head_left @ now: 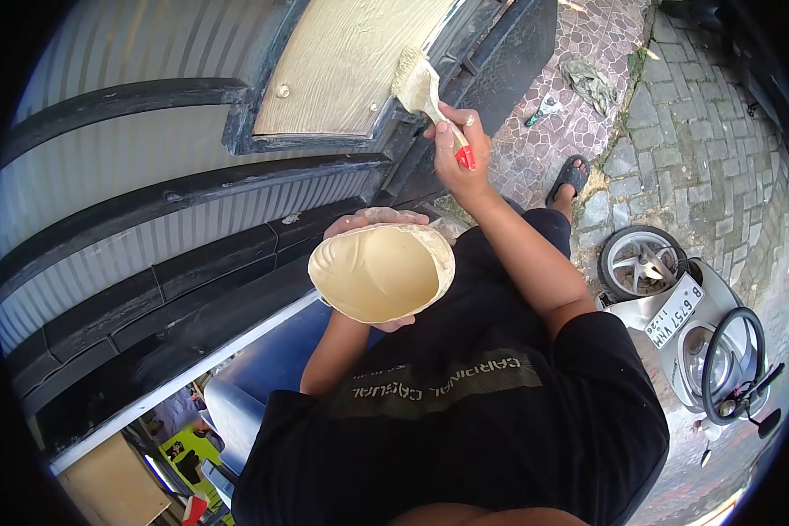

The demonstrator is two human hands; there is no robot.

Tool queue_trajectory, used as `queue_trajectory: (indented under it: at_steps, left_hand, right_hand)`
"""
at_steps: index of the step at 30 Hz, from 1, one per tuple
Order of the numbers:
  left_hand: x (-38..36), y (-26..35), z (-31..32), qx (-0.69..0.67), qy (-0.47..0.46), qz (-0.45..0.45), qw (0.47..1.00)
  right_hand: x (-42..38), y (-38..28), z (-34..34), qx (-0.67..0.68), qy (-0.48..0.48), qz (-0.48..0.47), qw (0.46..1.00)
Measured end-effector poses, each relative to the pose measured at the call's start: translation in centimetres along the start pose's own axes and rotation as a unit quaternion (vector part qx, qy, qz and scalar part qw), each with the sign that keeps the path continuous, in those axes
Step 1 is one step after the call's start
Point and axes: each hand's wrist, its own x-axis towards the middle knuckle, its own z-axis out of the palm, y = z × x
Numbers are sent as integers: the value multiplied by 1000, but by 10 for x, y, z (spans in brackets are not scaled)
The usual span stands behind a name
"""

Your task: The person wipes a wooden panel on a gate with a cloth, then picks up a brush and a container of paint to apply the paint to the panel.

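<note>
A paintbrush (425, 92) with cream paint on its bristles and a red-marked handle is gripped in my right hand (465, 153). Its bristles are at the right part of a cream, wood-grained panel (329, 66) set in a dark frame; whether they touch it I cannot tell. Lower down, my left hand (373, 216) is wrapped round a bowl-like container (381, 272) coated with cream paint inside. The container is tilted, its opening facing the camera. Its body hides much of the left palm.
Dark metal bars (193, 188) cross the corrugated wall at left. A motorcycle (710, 342) stands at right on grey paving. Near the sandalled foot (570, 180) lie a crumpled cloth (589, 83) and a second brush (545, 110). A blue object (263, 368) is at lower left.
</note>
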Motion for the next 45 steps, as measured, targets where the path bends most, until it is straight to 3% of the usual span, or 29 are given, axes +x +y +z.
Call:
queue_trajectory:
  at_steps: [5, 9, 10, 14, 19, 26, 36, 42, 45]
  left_hand:
    - [-2, -1, 5, 6, -12, 5, 1000]
    - [-4, 0, 3, -7, -27, 2, 1000]
    - [-6, 1, 3, -7, -26, 4, 1000]
    - [-9, 1, 2, 2, -29, 7, 1000]
    - [-13, 4, 4, 20, -23, -11, 999]
    - [-13, 4, -1, 26, -26, 12, 999]
    - [-16, 6, -5, 37, -28, 15, 999]
    - [-18, 7, -3, 43, -21, 20, 999]
    - [-19, 6, -3, 54, -30, 14, 998]
  right_hand:
    - [-5, -6, -9, 26, -13, -17, 999]
    - [19, -3, -5, 98, 127, -60, 985]
    - [21, 0, -2, 98, 125, -59, 985]
    - [0, 10, 5, 16, 22, -20, 999]
    - [-41, 3, 9, 56, -57, 18, 997]
    - [-24, 4, 5, 93, 40, 15, 995]
    - [-44, 9, 0, 86, -39, 11, 995]
    - [-27, 6, -31, 40, -116, -52, 991]
    - [-13, 10, -35, 34, -176, -126, 976]
